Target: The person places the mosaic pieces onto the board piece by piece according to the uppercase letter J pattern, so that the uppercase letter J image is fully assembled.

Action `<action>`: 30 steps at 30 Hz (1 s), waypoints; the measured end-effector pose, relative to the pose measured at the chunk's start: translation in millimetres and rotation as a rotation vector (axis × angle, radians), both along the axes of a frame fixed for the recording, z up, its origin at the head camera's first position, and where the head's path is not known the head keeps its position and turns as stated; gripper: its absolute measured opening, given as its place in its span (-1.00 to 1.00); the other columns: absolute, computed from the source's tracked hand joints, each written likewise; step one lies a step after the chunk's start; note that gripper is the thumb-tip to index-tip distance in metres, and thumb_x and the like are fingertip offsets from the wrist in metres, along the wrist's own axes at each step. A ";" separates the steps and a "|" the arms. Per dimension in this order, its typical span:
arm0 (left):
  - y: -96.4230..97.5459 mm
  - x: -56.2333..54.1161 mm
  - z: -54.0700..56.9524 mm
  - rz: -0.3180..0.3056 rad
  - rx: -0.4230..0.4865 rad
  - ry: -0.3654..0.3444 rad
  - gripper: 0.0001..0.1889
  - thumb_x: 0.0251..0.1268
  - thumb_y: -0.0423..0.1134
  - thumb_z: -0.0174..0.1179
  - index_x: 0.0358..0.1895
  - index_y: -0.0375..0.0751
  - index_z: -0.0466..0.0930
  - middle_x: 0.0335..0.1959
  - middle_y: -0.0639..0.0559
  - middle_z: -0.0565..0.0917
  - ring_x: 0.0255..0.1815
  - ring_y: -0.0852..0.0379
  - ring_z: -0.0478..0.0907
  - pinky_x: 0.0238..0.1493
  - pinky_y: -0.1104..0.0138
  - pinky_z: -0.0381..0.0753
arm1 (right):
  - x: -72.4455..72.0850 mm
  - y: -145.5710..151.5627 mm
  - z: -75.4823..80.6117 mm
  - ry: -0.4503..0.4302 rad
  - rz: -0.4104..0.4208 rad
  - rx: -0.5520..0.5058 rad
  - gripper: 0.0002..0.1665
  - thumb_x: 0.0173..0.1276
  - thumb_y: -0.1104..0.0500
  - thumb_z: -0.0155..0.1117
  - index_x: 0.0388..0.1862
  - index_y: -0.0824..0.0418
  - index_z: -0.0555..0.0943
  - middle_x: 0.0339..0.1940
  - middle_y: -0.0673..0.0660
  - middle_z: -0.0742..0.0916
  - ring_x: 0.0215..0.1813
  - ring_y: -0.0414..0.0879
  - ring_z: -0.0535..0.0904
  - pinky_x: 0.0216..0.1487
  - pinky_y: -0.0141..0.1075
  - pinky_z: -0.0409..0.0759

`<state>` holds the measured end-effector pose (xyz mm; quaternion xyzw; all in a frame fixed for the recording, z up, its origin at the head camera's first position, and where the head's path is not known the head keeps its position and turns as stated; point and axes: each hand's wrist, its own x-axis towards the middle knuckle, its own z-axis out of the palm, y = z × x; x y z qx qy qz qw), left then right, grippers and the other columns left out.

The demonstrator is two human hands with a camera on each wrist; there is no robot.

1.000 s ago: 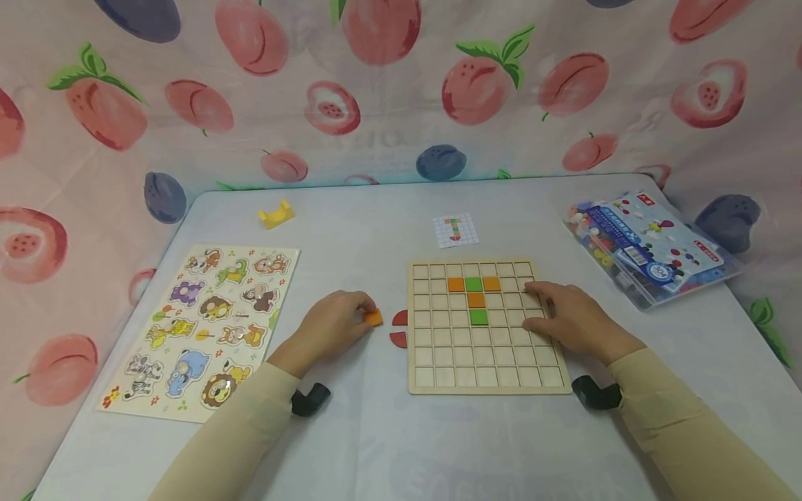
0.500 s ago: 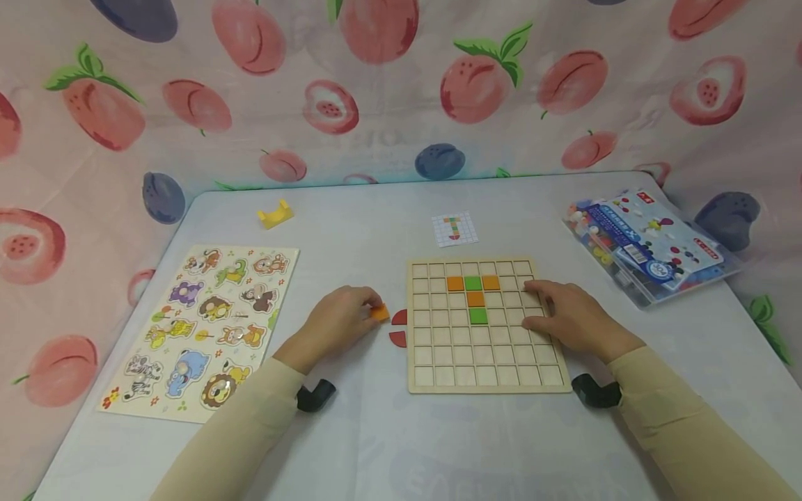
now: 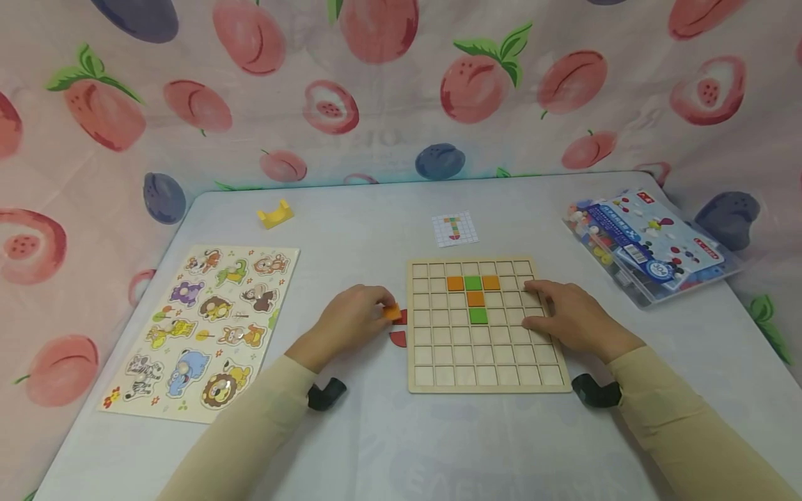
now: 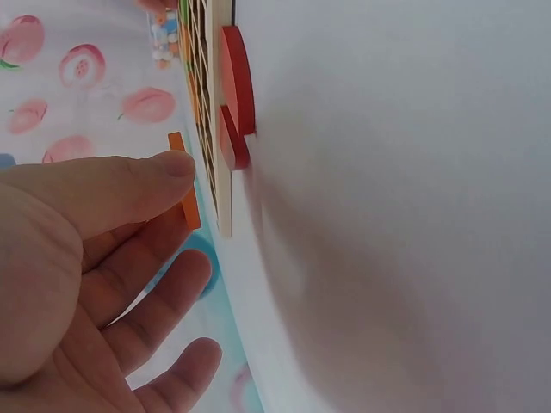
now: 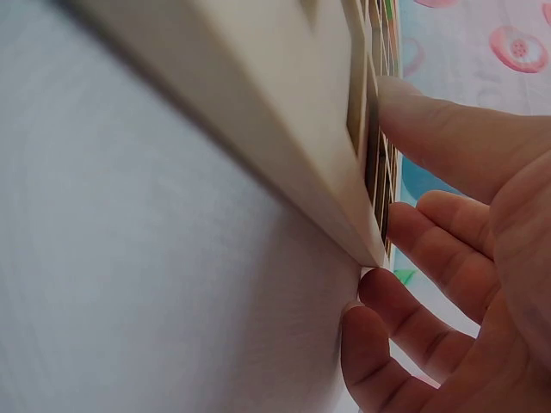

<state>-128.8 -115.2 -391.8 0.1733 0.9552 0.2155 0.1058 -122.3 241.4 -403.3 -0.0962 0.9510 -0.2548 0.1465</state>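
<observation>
My left hand (image 3: pixel 354 319) pinches an orange square tile (image 3: pixel 392 312) between thumb and fingers, just left of the wooden grid board (image 3: pixel 438 356). In the left wrist view the tile (image 4: pixel 191 209) is held on edge, raised off the table. Two red quarter-round pieces (image 3: pixel 397 339) lie against the board's left edge; the tile partly covers the upper one. On the board, orange tiles (image 3: pixel 476 298) and green tiles (image 3: pixel 478 316) form a T. My right hand (image 3: pixel 576 316) rests on the board's right edge, thumb and fingertips on top; in the right wrist view, lower fingers lie beside the rim.
A small pattern card (image 3: pixel 454 229) lies behind the board. At the back right is a clear box (image 3: pixel 651 247) of coloured pieces. An animal puzzle board (image 3: pixel 209 334) occupies the left, with a yellow bracket-like piece (image 3: pixel 276 214) behind it.
My left hand has moved right with the orange tile, from open table to over the upper red piece. My right hand and the board have stayed in place.
</observation>
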 end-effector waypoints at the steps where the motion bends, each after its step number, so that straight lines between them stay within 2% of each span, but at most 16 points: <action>1: 1.0 -0.2 -0.4 0.001 0.001 -0.002 -0.77 0.25 -0.27 0.39 -0.03 -0.13 0.72 -0.13 0.09 0.70 -0.08 0.09 0.55 0.03 0.22 0.56 | -0.3 0.3 -0.2 0.003 0.004 0.001 -0.15 0.33 -0.04 0.41 0.45 0.36 0.35 0.35 0.46 0.47 0.35 0.42 0.31 0.32 0.30 0.23; 9: 10.8 -2.2 -2.3 -0.029 -0.027 0.000 -0.78 0.25 -0.28 0.37 -0.05 -0.14 0.71 -0.15 0.07 0.71 -0.13 0.10 0.55 -0.02 0.23 0.57 | -0.9 0.7 0.3 0.001 0.009 0.002 -0.13 0.33 -0.05 0.41 0.45 0.37 0.35 0.34 0.47 0.47 0.35 0.43 0.31 0.31 0.30 0.23; 16: 22.4 -1.7 -1.3 -0.055 -0.029 -0.028 -0.77 0.24 -0.26 0.40 -0.04 -0.14 0.71 -0.16 0.07 0.71 -0.18 0.10 0.51 -0.07 0.25 0.54 | -0.9 0.6 0.7 -0.008 0.002 0.004 -0.14 0.33 -0.04 0.40 0.45 0.36 0.35 0.35 0.47 0.46 0.36 0.42 0.29 0.32 0.31 0.21; 20: 28.2 -0.8 -0.8 -0.083 -0.028 -0.016 -0.76 0.23 -0.27 0.41 -0.04 -0.14 0.71 -0.15 0.08 0.71 -0.19 0.11 0.51 -0.08 0.27 0.53 | -0.7 0.9 1.2 -0.005 0.006 0.007 -0.14 0.33 -0.06 0.41 0.44 0.36 0.35 0.34 0.47 0.47 0.34 0.43 0.31 0.31 0.32 0.23; 25: 35.8 0.9 2.7 -0.111 -0.037 -0.016 -0.74 0.24 -0.28 0.39 -0.01 -0.16 0.70 -0.24 0.08 0.67 -0.23 0.12 0.49 -0.16 0.30 0.51 | -0.9 1.2 0.1 -0.004 0.007 0.011 -0.15 0.33 -0.05 0.40 0.44 0.36 0.36 0.34 0.46 0.47 0.35 0.43 0.30 0.31 0.31 0.22; 30: 43.9 0.2 4.0 -0.145 -0.070 -0.017 -0.73 0.26 -0.27 0.36 0.02 -0.15 0.70 -0.15 0.07 0.71 -0.16 0.10 0.52 -0.05 0.26 0.53 | -1.0 0.8 -0.2 0.001 0.007 0.014 -0.14 0.33 -0.05 0.41 0.44 0.37 0.36 0.34 0.47 0.48 0.35 0.44 0.30 0.31 0.31 0.22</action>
